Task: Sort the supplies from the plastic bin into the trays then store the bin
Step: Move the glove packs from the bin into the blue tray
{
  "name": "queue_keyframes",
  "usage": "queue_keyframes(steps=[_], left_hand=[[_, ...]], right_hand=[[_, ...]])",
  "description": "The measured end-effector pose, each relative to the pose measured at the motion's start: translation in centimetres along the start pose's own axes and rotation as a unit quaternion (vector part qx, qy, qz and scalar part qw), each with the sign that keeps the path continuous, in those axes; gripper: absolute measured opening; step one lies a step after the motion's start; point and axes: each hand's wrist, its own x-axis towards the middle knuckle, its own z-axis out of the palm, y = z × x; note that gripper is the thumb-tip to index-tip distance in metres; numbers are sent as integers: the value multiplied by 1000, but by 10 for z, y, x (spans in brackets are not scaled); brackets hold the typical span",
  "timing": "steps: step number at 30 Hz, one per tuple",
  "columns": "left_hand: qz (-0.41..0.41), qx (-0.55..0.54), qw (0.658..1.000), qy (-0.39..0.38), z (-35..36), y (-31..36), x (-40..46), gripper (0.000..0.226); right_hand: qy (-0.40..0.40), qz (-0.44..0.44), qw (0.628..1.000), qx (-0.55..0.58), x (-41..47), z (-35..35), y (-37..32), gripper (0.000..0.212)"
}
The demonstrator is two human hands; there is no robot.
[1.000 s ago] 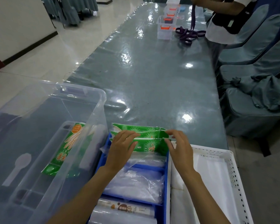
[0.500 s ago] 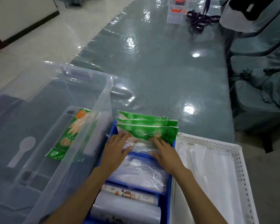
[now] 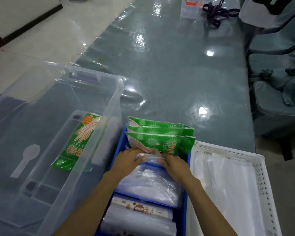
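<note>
The desk (image 3: 186, 74) runs away from the viewer under a glossy clear cover, and the sorting goes on at its near edge. At the near left corner stands the plastic bin (image 3: 109, 116), large, clear and thin-walled. It looks light but bulky, so it will likely want a hold on two opposite rims when it is stored. One green packet of gloves (image 3: 78, 140) lies on its floor, not yet sorted, beside a white plastic spoon (image 3: 26, 159).

At the near right corner sits the white tray (image 3: 264, 176), perforated at the sides, holding flat clear-wrapped white sheets. Between bin and white tray stands the blue tray (image 3: 122, 145), split into compartments. Its far compartment holds three green packets (image 3: 160, 138) standing on edge, leaning a little. The compartments nearer the viewer hold clear bags and a labelled roll (image 3: 141, 210).

The left hand (image 3: 126, 159) and right hand (image 3: 175, 165) meet at the foot of the green packets, fingers curled down onto a crumpled clear bag (image 3: 149, 156), pressing or tucking it. Whether each grip actually pinches the film I cannot tell.

These packets look light, soft and slick. They will probably slide and flop, so taking them by the flat faces seems safer than by a corner.
</note>
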Motion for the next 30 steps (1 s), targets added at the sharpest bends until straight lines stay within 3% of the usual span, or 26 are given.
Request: queue_keyframes(steps=[6,9,15,18,21,27,30], left_hand=[[-16,-79,996,41,2,3,3,27],[3,-100,989,106,-1,10,2,24],[84,-66,973,203,2,27,-15,44],[141,-49,967,208,14,22,-18,31],[121,-67,970,200,20,17,-16,18],[79,-48,974,207,21,19,-6,13],[75,18,973,219,24,21,-6,13]], right_hand=[[60,9,997,49,-3,-5,-4,27],[81,3,994,73,-6,-12,-4,26],[106,0,990,89,-3,-15,-2,28],[92,3,993,72,0,-10,1,30],[87,-1,995,40,0,-7,0,28],[250,-47,967,1,-28,-4,-4,27],[249,-86,964,-38,-38,3,-6,30]])
